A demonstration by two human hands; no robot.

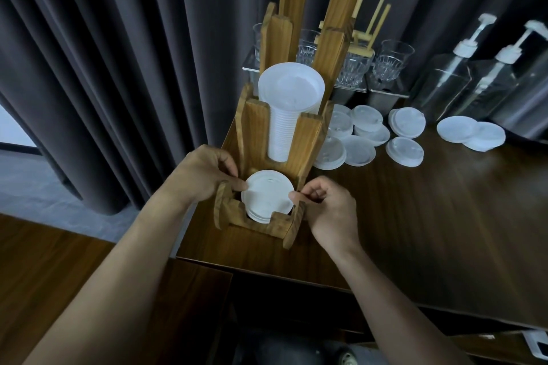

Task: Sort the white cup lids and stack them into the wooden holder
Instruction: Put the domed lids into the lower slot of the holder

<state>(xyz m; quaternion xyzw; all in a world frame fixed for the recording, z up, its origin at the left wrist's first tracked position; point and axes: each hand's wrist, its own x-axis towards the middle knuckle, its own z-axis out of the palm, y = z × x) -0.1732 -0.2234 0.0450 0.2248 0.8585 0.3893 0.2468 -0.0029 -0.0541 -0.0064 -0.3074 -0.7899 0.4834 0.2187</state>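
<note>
Step in hand: seating the lid stack (267, 197) in the front compartment of the wooden holder (253, 127). My left hand (204, 176) pinches the stack's left edge; my right hand (330, 212) pinches its right edge between thumb and forefinger. The stack sits tilted, partly inside the slot. Next move, as I judge it: level the stack, lower it fully, let go, then collect the loose lids (404, 151) lying on the table (430, 231) right of the holder.

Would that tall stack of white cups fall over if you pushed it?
Probably not: the stack of white cups stands between the wooden holder's upright slats, which should catch it. The cups look thin plastic, so likely light and squashy.
</note>
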